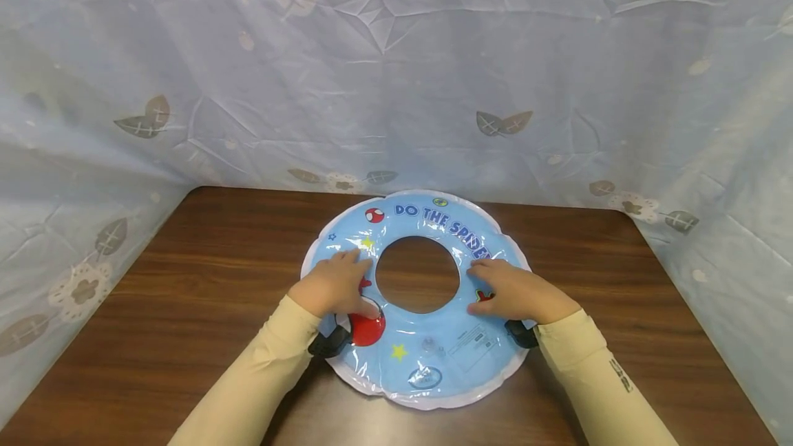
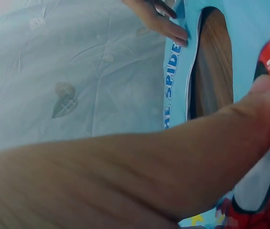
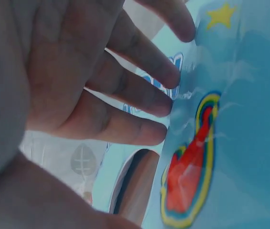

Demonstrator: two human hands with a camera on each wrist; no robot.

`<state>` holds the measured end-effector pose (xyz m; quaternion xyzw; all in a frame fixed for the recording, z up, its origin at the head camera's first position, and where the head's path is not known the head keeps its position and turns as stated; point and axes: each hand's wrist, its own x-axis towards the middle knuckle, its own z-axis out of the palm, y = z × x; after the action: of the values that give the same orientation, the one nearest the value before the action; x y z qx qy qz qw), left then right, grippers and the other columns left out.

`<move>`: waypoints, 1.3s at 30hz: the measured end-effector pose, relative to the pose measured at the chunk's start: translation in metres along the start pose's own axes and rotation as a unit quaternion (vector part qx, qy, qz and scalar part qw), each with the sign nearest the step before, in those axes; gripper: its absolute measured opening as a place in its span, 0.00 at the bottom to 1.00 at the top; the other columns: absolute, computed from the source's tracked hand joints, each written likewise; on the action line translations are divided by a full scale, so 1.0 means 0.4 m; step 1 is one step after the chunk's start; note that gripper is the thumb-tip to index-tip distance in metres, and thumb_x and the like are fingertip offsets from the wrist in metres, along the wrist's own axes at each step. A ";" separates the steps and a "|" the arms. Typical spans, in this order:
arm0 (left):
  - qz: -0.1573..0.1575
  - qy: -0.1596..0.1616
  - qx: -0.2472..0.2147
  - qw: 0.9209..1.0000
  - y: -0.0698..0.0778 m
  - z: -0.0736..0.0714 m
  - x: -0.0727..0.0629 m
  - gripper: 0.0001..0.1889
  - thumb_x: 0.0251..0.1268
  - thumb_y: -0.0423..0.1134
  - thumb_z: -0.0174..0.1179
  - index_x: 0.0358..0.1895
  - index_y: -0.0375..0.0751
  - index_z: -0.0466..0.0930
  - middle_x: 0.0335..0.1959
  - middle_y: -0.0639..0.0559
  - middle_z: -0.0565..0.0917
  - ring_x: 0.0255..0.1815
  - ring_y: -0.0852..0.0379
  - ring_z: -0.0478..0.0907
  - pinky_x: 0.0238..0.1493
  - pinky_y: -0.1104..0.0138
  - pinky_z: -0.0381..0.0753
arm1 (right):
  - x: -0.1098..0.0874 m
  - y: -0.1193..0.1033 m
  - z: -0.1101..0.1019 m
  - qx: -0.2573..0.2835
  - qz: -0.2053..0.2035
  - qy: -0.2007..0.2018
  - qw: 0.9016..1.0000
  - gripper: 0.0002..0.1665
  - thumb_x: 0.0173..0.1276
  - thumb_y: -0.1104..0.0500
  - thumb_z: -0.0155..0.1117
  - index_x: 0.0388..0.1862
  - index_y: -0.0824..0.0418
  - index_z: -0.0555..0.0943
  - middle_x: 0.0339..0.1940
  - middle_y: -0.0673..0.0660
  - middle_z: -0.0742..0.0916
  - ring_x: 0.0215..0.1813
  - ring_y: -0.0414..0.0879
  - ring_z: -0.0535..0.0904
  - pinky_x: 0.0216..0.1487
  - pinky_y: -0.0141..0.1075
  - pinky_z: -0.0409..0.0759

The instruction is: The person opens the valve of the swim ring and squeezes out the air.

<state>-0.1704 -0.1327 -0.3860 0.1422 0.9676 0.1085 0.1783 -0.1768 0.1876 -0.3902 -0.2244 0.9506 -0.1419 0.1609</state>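
A light blue swim ring (image 1: 403, 325), partly inflated and wrinkled, lies flat on the brown table with printed lettering, stars and red figures on it. My left hand (image 1: 334, 283) rests on the ring's left side, its thumb near a red printed figure. On the right side, my right hand (image 1: 511, 291) touches the ring with its fingers spread. In the right wrist view, the fingertips (image 3: 166, 102) meet the blue vinyl beside a red and yellow print. The left wrist view shows the left thumb (image 2: 264, 95) laid over the print.
The wood-grain table (image 1: 204, 281) extends around the ring and shows through its round hole. A pale curtain (image 1: 384, 88) with leaf and flower prints hangs behind the table and along both sides. Dark wrist straps (image 1: 330, 343) sit over the ring's edges.
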 end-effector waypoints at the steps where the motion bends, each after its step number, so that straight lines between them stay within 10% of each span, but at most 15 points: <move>1: -0.002 -0.001 -0.001 1.000 -0.002 -0.001 0.002 0.50 0.51 0.58 0.78 0.76 0.41 0.69 0.78 0.35 0.64 0.78 0.34 0.60 0.71 0.39 0.69 | -0.001 0.001 -0.002 0.001 0.008 0.000 1.000 0.46 0.64 0.44 0.76 0.74 0.65 0.73 0.76 0.66 0.73 0.76 0.65 0.67 0.70 0.61 0.71; 39: 0.007 0.011 0.048 0.999 0.062 0.031 -0.006 0.58 0.47 0.70 0.75 0.74 0.29 0.68 0.74 0.31 0.69 0.71 0.33 0.69 0.65 0.38 0.75 | 0.001 -0.043 0.026 -0.038 0.004 0.016 0.999 0.46 0.65 0.39 0.73 0.72 0.66 0.74 0.75 0.72 0.72 0.74 0.70 0.69 0.68 0.64 0.72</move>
<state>-0.1576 -0.1084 -0.3902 0.1560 0.9726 0.0650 0.1595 -0.1668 0.1705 -0.3937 -0.2242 0.9587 -0.1090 0.1373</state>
